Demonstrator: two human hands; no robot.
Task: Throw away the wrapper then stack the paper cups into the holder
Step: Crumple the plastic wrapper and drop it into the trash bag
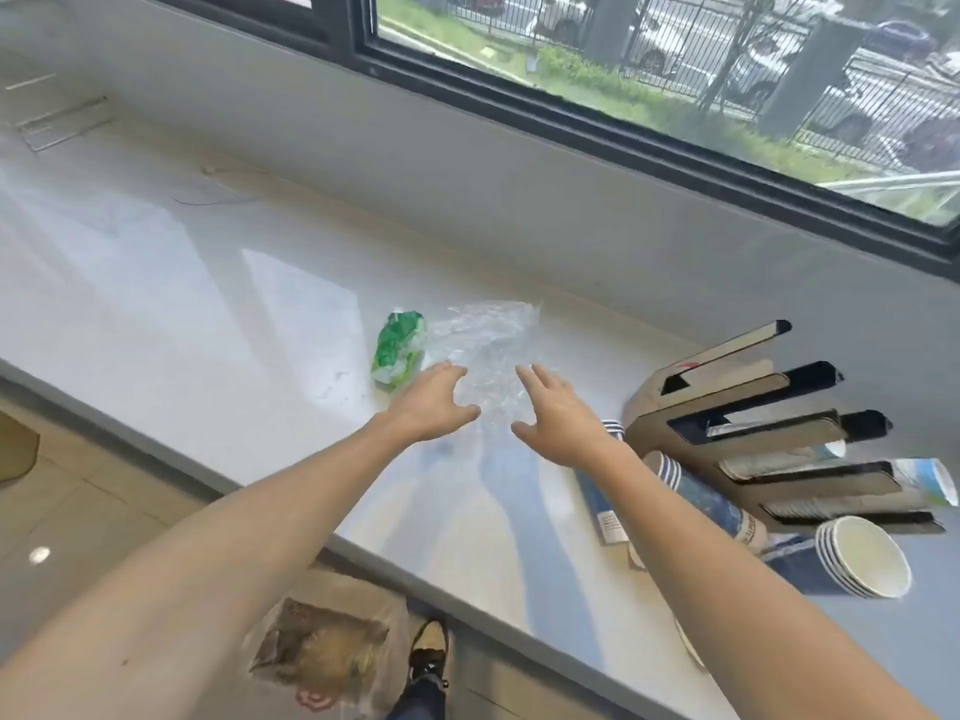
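Grip: both hands empty, fingers spread wide. Left hand (434, 402) and right hand (553, 415) hover over the near end of the clear wrapper (483, 350), one on each side; contact with the film cannot be told.

Wrapper: crumpled transparent plastic lying flat on the white counter (208, 304), with a green-printed bunched end (397, 350) on its left. Nothing pins it down.

Cups: paper cups (862, 558) lie on their sides in nested stacks to the right, beside the dark multi-slot holder (753, 423), which already carries some cups. A bagged bin (327, 652) sits on the floor below the counter edge, by the shoe.

Step in hand, as judged: gather the wrapper. Film is light and springy, so sweep both hands inward and ball it, taking in the green end, rather than pinching one corner. Keep the right forearm clear of the loose cup stacks. Then drop it in the bin, presumably the one below.
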